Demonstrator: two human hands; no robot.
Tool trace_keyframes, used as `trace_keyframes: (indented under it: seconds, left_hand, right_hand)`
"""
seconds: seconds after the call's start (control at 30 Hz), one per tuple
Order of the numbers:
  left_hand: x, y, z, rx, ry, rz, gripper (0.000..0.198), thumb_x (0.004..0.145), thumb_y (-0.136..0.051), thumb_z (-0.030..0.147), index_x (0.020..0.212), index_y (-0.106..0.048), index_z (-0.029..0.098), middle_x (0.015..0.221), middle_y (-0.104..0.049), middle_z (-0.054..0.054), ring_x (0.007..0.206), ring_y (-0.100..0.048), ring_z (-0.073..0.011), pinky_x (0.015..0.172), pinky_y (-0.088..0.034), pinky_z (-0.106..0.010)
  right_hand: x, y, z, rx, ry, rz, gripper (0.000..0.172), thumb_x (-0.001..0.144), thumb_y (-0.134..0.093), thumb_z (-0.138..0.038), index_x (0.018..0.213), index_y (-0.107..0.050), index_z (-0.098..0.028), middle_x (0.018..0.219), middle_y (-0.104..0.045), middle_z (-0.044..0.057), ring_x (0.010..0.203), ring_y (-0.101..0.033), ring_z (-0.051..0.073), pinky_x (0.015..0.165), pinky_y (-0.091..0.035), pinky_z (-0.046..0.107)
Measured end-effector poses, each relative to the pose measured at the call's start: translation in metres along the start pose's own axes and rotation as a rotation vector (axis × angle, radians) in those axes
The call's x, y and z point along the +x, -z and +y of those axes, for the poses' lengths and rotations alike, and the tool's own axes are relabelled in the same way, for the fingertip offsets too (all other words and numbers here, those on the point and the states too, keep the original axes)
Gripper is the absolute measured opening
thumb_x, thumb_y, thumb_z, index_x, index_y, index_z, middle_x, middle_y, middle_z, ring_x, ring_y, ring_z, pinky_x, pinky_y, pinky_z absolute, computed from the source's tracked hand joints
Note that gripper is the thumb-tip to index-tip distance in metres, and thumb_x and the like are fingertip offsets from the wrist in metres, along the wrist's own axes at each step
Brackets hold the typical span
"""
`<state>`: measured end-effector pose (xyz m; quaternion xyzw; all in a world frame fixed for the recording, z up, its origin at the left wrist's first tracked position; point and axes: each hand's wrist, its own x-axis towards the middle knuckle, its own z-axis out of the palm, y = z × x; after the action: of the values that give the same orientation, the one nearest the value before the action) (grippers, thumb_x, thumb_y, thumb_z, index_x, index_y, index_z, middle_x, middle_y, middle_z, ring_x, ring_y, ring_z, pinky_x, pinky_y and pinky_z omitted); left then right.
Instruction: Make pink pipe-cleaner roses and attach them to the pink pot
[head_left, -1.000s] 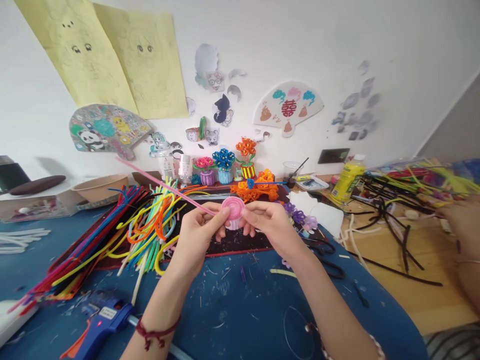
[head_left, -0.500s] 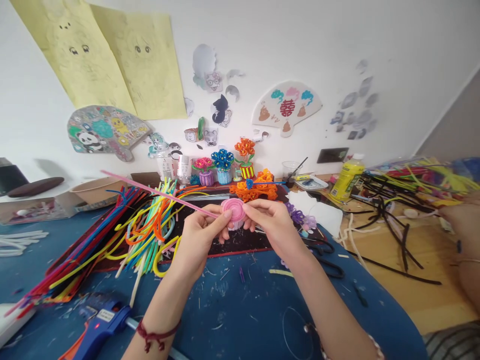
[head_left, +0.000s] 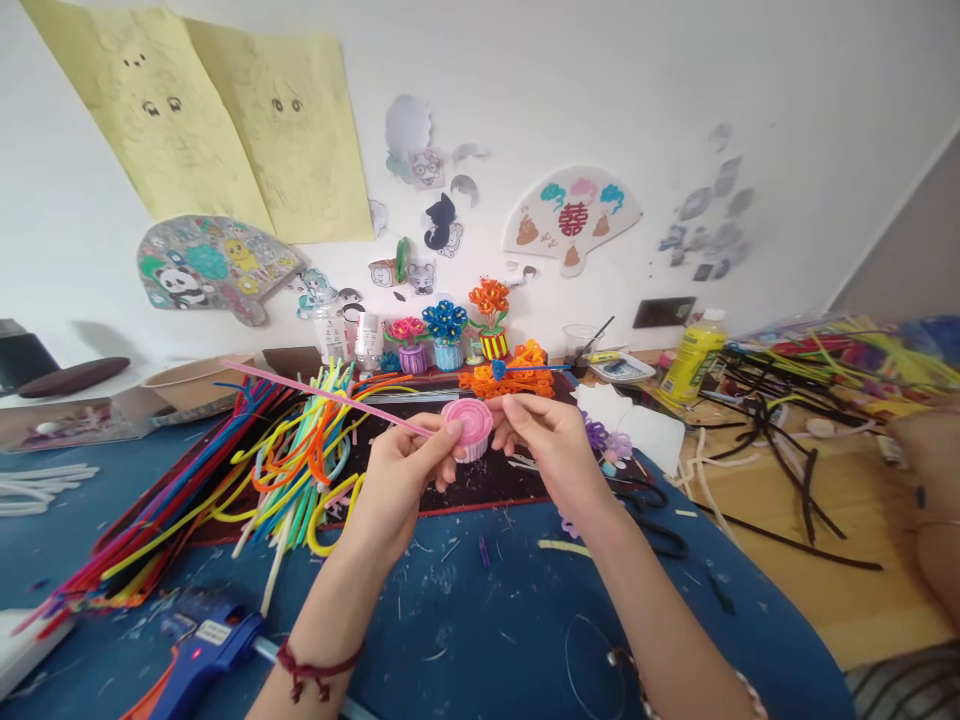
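Note:
My left hand is closed on a small pot with pink and white ribbed sides. A coiled pink disc forms its round face, with my left thumb pressed on it. From the same hand a long pink pipe cleaner sticks out up and to the left. My right hand is just right of the pot, fingers slightly apart and tips close to its rim. Whether a fingertip touches the rim I cannot tell.
Bundles of coloured pipe cleaners lie to the left. A blue glue gun with a lit red light is at lower left. Flower pots line the wall. A yellow bottle stands at right, near another person's arm.
My right hand has eased off the coil's edge slightly to the right, its thumb lifting from the disc. The left hand keeps the pot, and the pipe cleaner's free end has dipped a little.

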<state>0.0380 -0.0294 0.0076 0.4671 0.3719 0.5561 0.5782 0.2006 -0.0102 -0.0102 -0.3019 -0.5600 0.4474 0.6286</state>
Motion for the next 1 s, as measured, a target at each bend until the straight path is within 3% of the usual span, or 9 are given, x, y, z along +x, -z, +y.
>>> trace_keyframes:
  seconds: [0.13, 0.23, 0.33, 0.47, 0.53, 0.6, 0.73, 0.83, 1.0]
  left_hand:
    - [0.003, 0.000, 0.001, -0.059, 0.090, 0.001, 0.037, 0.059, -0.090, 0.036, 0.064, -0.064, 0.012, 0.055, -0.062, 0.004, 0.039, -0.043, 0.0003, 0.036, -0.032, -0.009]
    - [0.005, 0.001, 0.002, -0.090, 0.167, 0.005, 0.041, 0.054, -0.092, 0.038, 0.059, -0.060, 0.012, 0.050, -0.056, 0.006, 0.037, -0.037, 0.0022, 0.034, -0.027, -0.008]
    - [0.005, 0.003, 0.004, -0.110, 0.254, -0.013, 0.043, 0.052, -0.092, 0.040, 0.057, -0.060, 0.012, 0.048, -0.053, 0.006, 0.035, -0.032, 0.0028, 0.032, -0.023, -0.009]
    - [0.001, 0.009, 0.008, 0.041, 0.277, -0.069, 0.048, 0.073, -0.074, 0.059, 0.064, -0.067, 0.012, 0.046, -0.056, 0.002, 0.031, -0.033, -0.0008, 0.030, -0.018, -0.014]
    - [-0.002, 0.013, 0.011, 0.285, 0.147, -0.053, 0.055, 0.083, -0.061, 0.062, 0.055, -0.062, 0.015, 0.038, -0.046, 0.004, 0.029, -0.029, -0.0029, 0.031, -0.016, -0.018]
    - [-0.004, 0.015, 0.013, 0.544, -0.128, 0.071, 0.053, 0.087, -0.060, 0.053, 0.049, -0.055, 0.017, 0.036, -0.039, 0.006, 0.032, -0.029, -0.0045, 0.035, -0.019, -0.020]
    - [-0.006, 0.015, 0.016, 0.925, -0.691, 0.243, 0.016, 0.086, -0.068, 0.033, 0.081, -0.070, 0.017, 0.059, -0.055, 0.004, 0.051, -0.045, -0.0091, 0.051, -0.035, -0.022]
    - [-0.004, 0.013, 0.016, 1.096, -0.838, 0.129, 0.019, 0.090, -0.066, 0.029, 0.100, -0.073, 0.015, 0.073, -0.060, -0.001, 0.065, -0.054, -0.0136, 0.062, -0.041, -0.026]
    - [0.000, 0.009, 0.024, 1.111, -0.899, 0.023, 0.021, 0.092, -0.064, 0.030, 0.083, -0.073, 0.014, 0.073, -0.065, -0.005, 0.067, -0.057, -0.0155, 0.063, -0.042, -0.027]
  right_hand:
    - [-0.001, 0.000, -0.003, -0.319, 0.335, -0.076, 0.027, 0.085, -0.072, -0.016, 0.109, -0.075, -0.027, 0.113, -0.072, 0.006, 0.099, -0.067, 0.020, 0.081, -0.055, 0.032]
    - [-0.003, -0.002, -0.004, -0.425, 0.516, -0.133, 0.025, 0.087, -0.070, -0.010, 0.103, -0.077, -0.027, 0.107, -0.073, 0.006, 0.104, -0.067, 0.020, 0.093, -0.052, 0.034]
    - [-0.005, -0.004, -0.004, -0.439, 0.572, -0.112, 0.016, 0.088, -0.070, -0.012, 0.096, -0.079, -0.023, 0.098, -0.074, 0.007, 0.094, -0.069, 0.019, 0.088, -0.054, 0.033]
    - [-0.005, -0.003, -0.001, -0.340, 0.454, 0.009, 0.005, 0.085, -0.074, -0.020, 0.086, -0.079, -0.022, 0.087, -0.076, 0.005, 0.079, -0.070, 0.019, 0.073, -0.057, 0.032]
    - [-0.003, -0.003, -0.001, -0.209, 0.278, 0.077, 0.008, 0.081, -0.078, -0.028, 0.084, -0.078, -0.020, 0.075, -0.074, 0.003, 0.064, -0.068, 0.017, 0.059, -0.057, 0.028]
    - [-0.002, -0.002, -0.002, -0.106, 0.125, 0.110, 0.018, 0.077, -0.081, -0.035, 0.081, -0.077, -0.018, 0.063, -0.070, 0.001, 0.052, -0.064, 0.015, 0.050, -0.054, 0.026]
    - [-0.002, -0.002, -0.005, -0.020, -0.001, 0.057, 0.025, 0.071, -0.085, -0.039, 0.077, -0.077, -0.016, 0.055, -0.068, 0.001, 0.047, -0.060, 0.012, 0.046, -0.051, 0.022]
    - [-0.003, -0.004, -0.008, 0.016, -0.005, 0.022, 0.024, 0.071, -0.085, -0.038, 0.077, -0.077, -0.016, 0.057, -0.070, 0.001, 0.047, -0.060, 0.011, 0.046, -0.051, 0.021]
    - [-0.005, -0.007, -0.009, 0.023, 0.037, 0.049, 0.020, 0.071, -0.085, -0.035, 0.076, -0.077, -0.017, 0.059, -0.071, 0.002, 0.049, -0.064, 0.012, 0.049, -0.054, 0.022]
